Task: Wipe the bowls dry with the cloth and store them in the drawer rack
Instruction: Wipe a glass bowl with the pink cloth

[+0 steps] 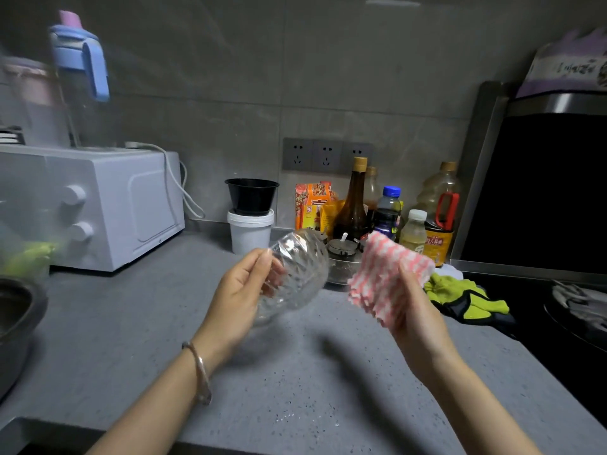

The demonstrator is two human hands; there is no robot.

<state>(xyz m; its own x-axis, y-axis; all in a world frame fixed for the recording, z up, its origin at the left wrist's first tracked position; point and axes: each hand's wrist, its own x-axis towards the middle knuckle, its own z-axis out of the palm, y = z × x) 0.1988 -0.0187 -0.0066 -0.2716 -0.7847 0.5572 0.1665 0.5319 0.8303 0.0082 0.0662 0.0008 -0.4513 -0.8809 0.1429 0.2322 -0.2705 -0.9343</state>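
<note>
— What did the hands have hold of?
— The left hand (241,290) gripped a clear cut-glass bowl (297,274) by its rim, with the thumb outside and the fingers curled inside, showing through the glass. The bowl was tipped on its side and held up off the grey bench (295,372).
— And the other one?
— The right hand (417,310) pinched a folded pink-and-white cloth (387,274), thumb pressed across its front and fingers behind. The cloth was just right of the bowl, apart from it and at about the same height.
— Anything on the wrists?
— A thin bracelet (200,372) on the left one, below the bowl and nearer the camera.
— What stood around the bowl?
— Just behind it was a small jar (341,257) with a metal lid. Behind that and a little to the right, a cluster of bottles (353,205) stood against the wall. Behind the bowl to the left was a white tub (250,233) with a black pot (252,195) sitting on top of it. Far left of the bowl stood a white oven (108,205) with two knobs. On the wall above and behind the bowl ran a row of sockets (326,156). Right of the bowl, past the cloth, yellow-green gloves (460,297) lay on the bench beside a black stove (558,307).
</note>
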